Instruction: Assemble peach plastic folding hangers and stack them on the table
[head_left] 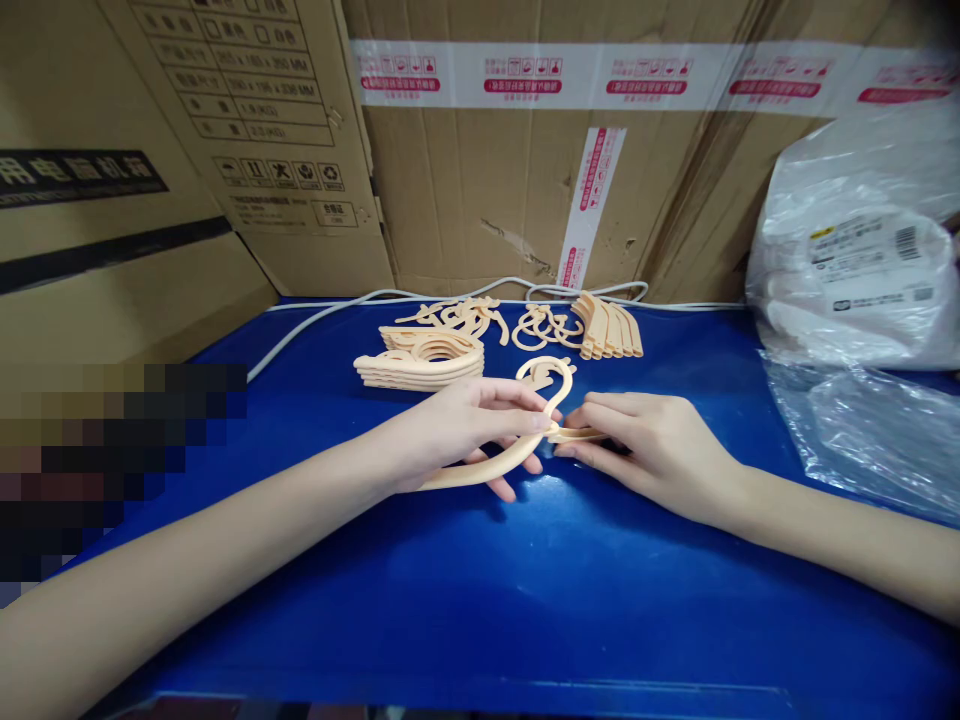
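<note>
A cream plastic clothes hanger [487,471] is held between both hands over the blue surface, its curved hook [564,378] pointing up and away from me. My left hand [480,425] pinches it near the base of the hook, thumb on top, with one arm of the hanger running back under the wrist. At the hook's other side, my right hand [637,435] grips a short cream hanger piece [579,434] that meets the hanger at the joint. Its far end is hidden in the fingers. Just behind the hook lies another small cream piece [541,376].
Stacked cream hanger parts [420,372], loose pieces [469,315], hooks [534,330] and a row of hanger arms [611,328] lie at the back. A white cable [315,320] runs behind them. Cardboard [480,200] walls the back; clear plastic bags [855,250] are at right.
</note>
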